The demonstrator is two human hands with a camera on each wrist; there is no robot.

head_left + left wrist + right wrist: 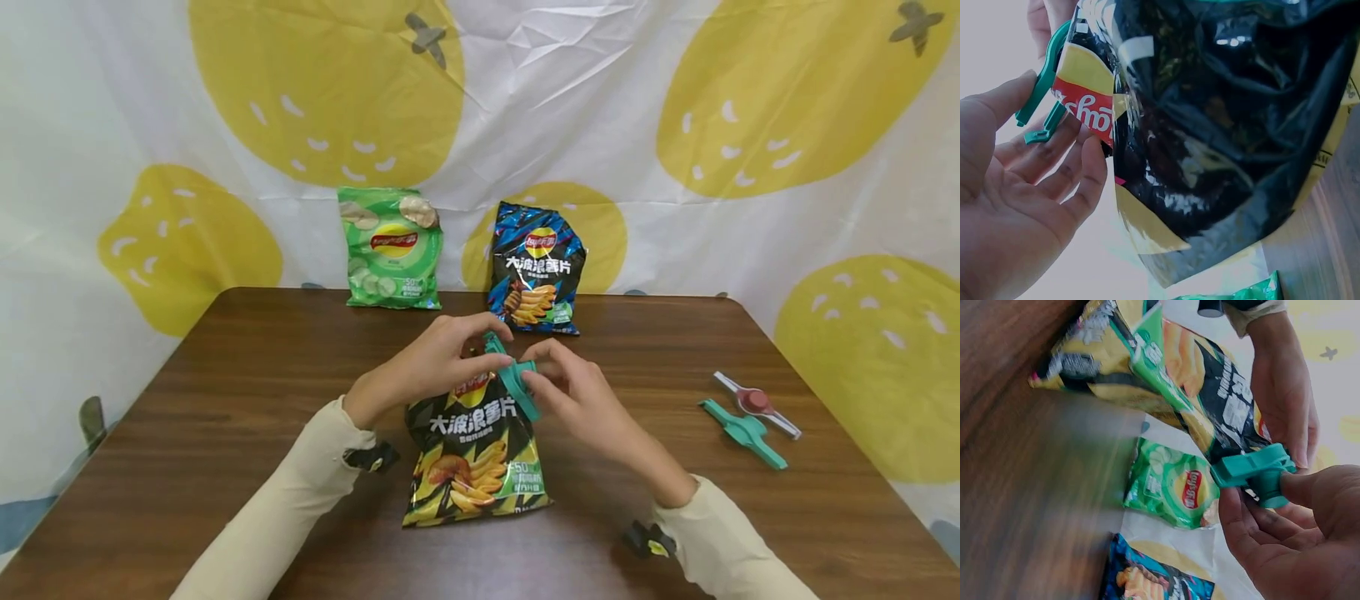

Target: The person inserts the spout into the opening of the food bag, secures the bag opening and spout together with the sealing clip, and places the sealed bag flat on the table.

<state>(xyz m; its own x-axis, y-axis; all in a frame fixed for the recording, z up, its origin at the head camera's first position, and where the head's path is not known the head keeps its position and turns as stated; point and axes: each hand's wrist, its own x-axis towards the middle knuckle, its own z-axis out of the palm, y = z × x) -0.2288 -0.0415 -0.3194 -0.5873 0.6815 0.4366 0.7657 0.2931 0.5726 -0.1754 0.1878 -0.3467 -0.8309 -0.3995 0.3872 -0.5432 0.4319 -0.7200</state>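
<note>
A black-and-yellow chip bag [468, 450] stands upright near the table's middle, its top edge between both hands. A green bag clip [514, 382] with a round knob lies across that top edge. My left hand [431, 360] pinches the clip's far end, thumb on the upper bar and fingers behind the bag. In the left wrist view the two bars of the clip [1041, 87] stand apart at that end, beside the bag's folded top. The right hand [577, 396] grips the clip by its knob, thumb in front and fingers behind, as the right wrist view shows.
A green chip bag [393, 250] and a blue-black chip bag [536, 267] stand at the back edge against a lemon-print cloth [555, 125]. To the right on the brown table [300, 517] lie another green clip [744, 432] and a white clip with a red knob [756, 402].
</note>
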